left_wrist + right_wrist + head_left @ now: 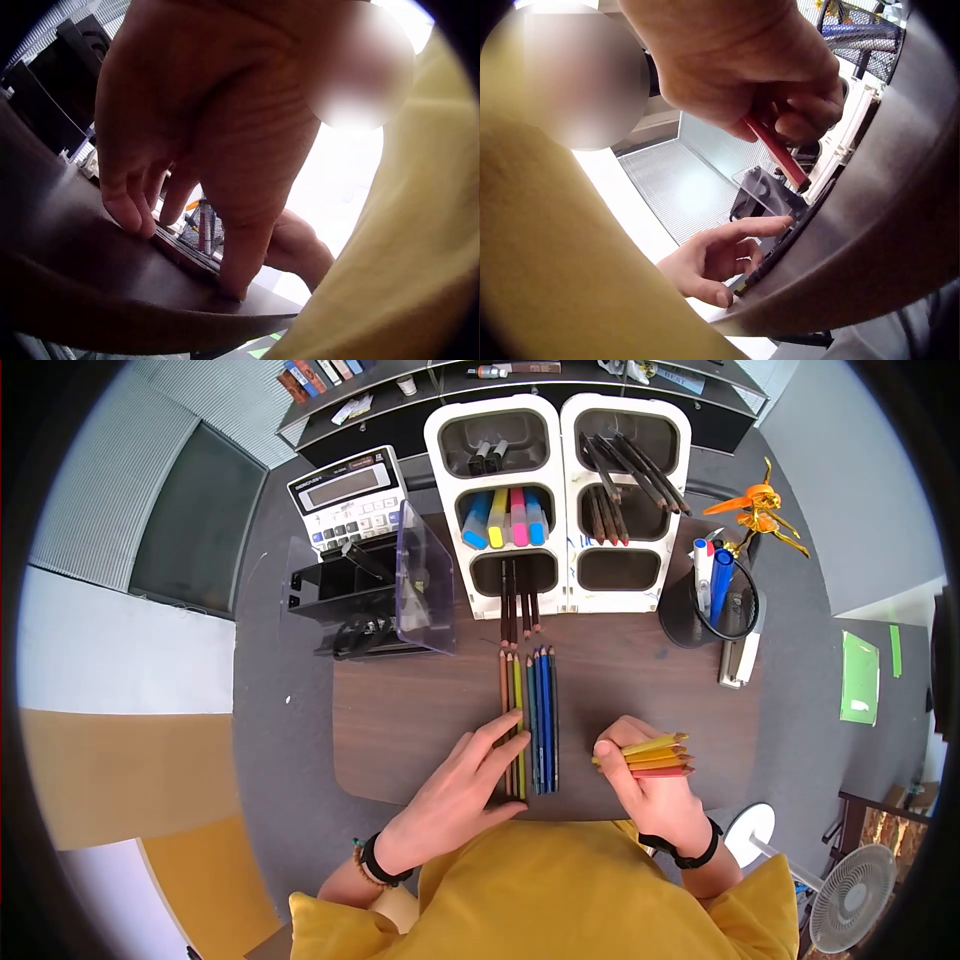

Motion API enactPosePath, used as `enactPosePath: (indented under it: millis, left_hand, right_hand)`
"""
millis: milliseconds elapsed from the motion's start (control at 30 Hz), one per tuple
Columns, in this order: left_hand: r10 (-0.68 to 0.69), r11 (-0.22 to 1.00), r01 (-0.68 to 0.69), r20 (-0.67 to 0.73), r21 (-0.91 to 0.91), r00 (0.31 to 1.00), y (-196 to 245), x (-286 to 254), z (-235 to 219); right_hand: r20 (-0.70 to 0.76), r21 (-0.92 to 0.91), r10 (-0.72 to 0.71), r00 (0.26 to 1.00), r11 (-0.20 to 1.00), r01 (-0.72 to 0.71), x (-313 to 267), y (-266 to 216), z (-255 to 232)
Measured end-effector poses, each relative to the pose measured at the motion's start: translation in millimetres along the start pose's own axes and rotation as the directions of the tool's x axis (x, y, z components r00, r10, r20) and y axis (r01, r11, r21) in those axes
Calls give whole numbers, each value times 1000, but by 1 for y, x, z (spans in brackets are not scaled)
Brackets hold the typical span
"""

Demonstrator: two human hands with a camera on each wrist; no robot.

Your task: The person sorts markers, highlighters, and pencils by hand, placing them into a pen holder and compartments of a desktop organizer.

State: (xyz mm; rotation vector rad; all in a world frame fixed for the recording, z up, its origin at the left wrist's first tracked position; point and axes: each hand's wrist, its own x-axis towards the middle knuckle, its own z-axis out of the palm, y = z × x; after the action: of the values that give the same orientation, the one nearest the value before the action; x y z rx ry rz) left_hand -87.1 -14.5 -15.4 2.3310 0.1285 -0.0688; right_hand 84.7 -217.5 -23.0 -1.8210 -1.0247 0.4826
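Observation:
In the head view, my left hand [450,780] reaches over a row of colored pencils [545,720] lying side by side on the brown desk board. Its fingertips rest on the brown and yellow-green pencils [519,755] at the row's left side, fingers fairly straight. Blue, teal and dark pencils lie just to their right. To the right of the row, my right hand [645,775] grips a small bundle of yellow, orange and red colored pencils [660,756], their tips pointing right. The right wrist view shows a red pencil [778,154] sticking out of that fist.
White organizers [565,500] at the back hold highlighters [505,520], dark pencils [635,470] and several pencils leaning out at the lower left. A clear-sided desk caddy [425,580] and calculator [345,490] stand left. A mesh pen cup [690,615] and stapler [740,660] are right.

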Motion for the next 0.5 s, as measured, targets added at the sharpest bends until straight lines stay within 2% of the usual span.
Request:
enactPosePath:
  millis: [67,133,200,233,300,500]
  left_hand:
    - [-36,998,36,2,56,999,7,-3,-3]
    - [-70,992,69,-1,107,998,9,-4,-2]
    - [12,986,-1,-63,166,998,6,-5,3]
    - [9,987,1,-61,162,998,5,-4,5]
    - [23,963,-14,-30,270,999,4,0,9]
    - [53,926,-69,52,371,997,-9,5,25]
  right_hand:
    - [19,29,1,1000,1000,-1,-1,5,-2]
    - [107,64,15,994,998,-22,-2,9,-4]
    - [153,78,42,987,996,-54,0,12,-5]
    - [193,87,65,979,993,-83,1,14,-5]
    - [215,67,84,973,993,-101,5,16,-5]
    - [239,72,160,958,981,-182,13,13,-4]
